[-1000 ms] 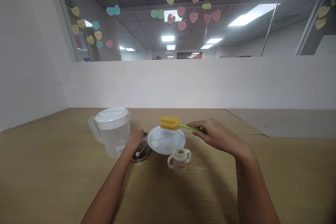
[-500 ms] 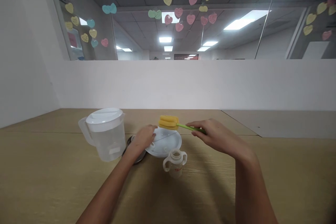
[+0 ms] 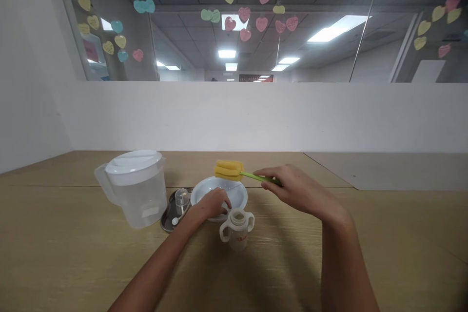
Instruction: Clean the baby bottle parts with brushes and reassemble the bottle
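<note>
In my right hand (image 3: 290, 186) is a bottle brush (image 3: 228, 170) with a yellow sponge head and a green handle, its fingers closed round the handle. The sponge points left, above the far rim of a white bowl (image 3: 239, 198). My left hand (image 3: 215, 203) is over the bowl's near side, thumb and fingers apart and holding nothing. Its fingertips are close to the mouth of a two-handled baby bottle (image 3: 238, 236), which stands upright without a cap in front of the bowl. Whether they touch the bottle I cannot tell.
A lidded clear plastic pitcher (image 3: 137, 192) stands at the left. Between it and the bowl, a dark metal tray (image 3: 167, 222) holds a small clear cup (image 3: 182, 200) and a white-tipped piece (image 3: 175, 221). A white wall (image 3: 234, 117) rises behind the wooden table (image 3: 274, 263).
My left hand has moved right and nearer, from the bowl's left side toward the bottle, uncovering the tray and cup. The brush stays raised in my right hand. The view has shifted slightly right.
</note>
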A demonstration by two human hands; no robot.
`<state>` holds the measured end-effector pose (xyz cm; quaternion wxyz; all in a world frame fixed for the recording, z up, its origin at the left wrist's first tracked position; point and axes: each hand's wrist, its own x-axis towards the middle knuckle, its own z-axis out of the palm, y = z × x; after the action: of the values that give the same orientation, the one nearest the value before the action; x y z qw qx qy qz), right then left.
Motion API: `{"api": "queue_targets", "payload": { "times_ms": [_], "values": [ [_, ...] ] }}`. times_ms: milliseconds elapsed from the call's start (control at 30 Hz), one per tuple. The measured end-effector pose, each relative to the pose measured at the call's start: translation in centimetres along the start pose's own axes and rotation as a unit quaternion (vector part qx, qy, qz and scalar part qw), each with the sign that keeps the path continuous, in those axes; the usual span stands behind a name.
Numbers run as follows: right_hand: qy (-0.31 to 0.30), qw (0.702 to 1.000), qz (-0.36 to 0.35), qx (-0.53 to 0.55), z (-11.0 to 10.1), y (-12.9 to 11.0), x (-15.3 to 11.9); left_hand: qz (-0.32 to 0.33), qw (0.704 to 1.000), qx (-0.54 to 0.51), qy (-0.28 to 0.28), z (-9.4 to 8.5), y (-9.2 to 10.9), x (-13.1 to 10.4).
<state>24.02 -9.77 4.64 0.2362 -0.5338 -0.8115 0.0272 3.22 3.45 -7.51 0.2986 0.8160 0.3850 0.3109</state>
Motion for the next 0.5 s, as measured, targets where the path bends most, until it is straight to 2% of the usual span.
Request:
{"api": "queue_targets", "payload": {
  "times_ms": [100,167,300,367,500],
  "values": [
    [0.01,1.0,0.017,-0.01,0.0,0.3,0.0,0.025,0.998,0.051,0.024,-1.4,1.3,0.2],
    [0.019,0.999,0.04,-0.022,0.1,0.6,0.0,0.032,0.995,0.073,0.062,-2.9,2.4,0.1],
    [0.007,0.998,0.063,-0.031,0.5,0.6,0.2,0.055,0.979,0.067,0.185,-5.4,4.8,-0.7],
    [-0.007,0.999,0.046,-0.024,0.6,0.1,0.4,0.08,0.972,0.023,0.218,-5.8,5.9,-1.2],
    [-0.007,1.0,0.008,-0.027,0.8,-1.2,0.6,0.127,0.967,-0.014,0.222,-5.5,7.2,-1.7]
  ]
}}
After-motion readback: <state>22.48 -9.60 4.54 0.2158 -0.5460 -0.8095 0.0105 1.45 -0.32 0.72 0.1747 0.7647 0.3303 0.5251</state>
